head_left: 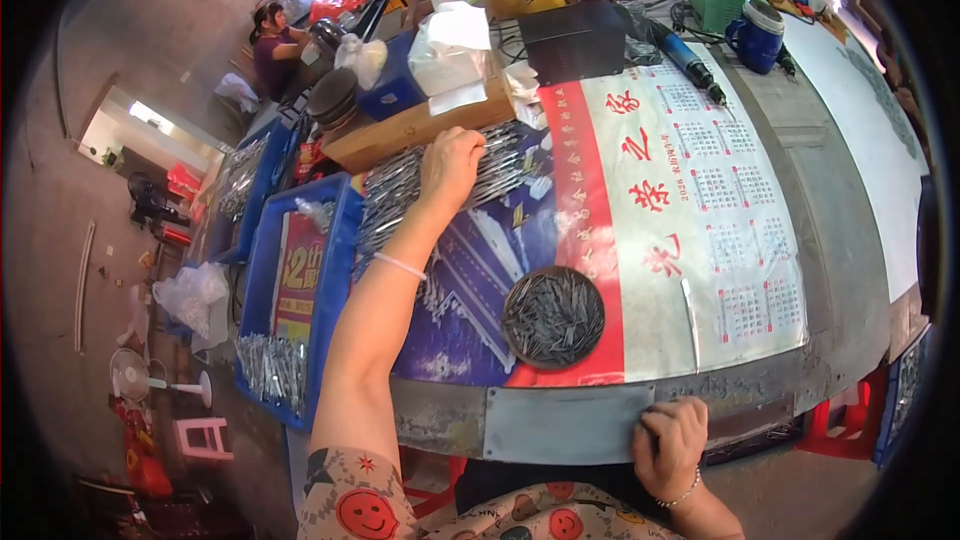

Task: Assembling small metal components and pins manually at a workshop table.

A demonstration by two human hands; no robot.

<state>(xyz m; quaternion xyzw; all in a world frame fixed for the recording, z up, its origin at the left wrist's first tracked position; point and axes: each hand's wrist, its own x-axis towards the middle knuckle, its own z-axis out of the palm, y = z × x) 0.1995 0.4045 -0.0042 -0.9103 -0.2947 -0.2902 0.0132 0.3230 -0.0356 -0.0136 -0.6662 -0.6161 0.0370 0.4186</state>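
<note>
My left hand (449,164) reaches forward onto a heap of thin silvery metal strips (420,185) at the left of the table, its fingers curled down into them. My right hand (670,440) rests at the near table edge, fingers curled on a flat grey metal plate (565,425) fixed there. Between both hands stands a round dark dish (553,317) full of small metal pins, on a red and white calendar sheet (700,190) that covers the tabletop.
Blue crates (330,270) with more metal parts stand left of the table. A cardboard box (410,130), a black box (575,40), a blue electric screwdriver (685,58), a blue mug (757,35) and bags crowd the far side. Another person (275,45) sits beyond.
</note>
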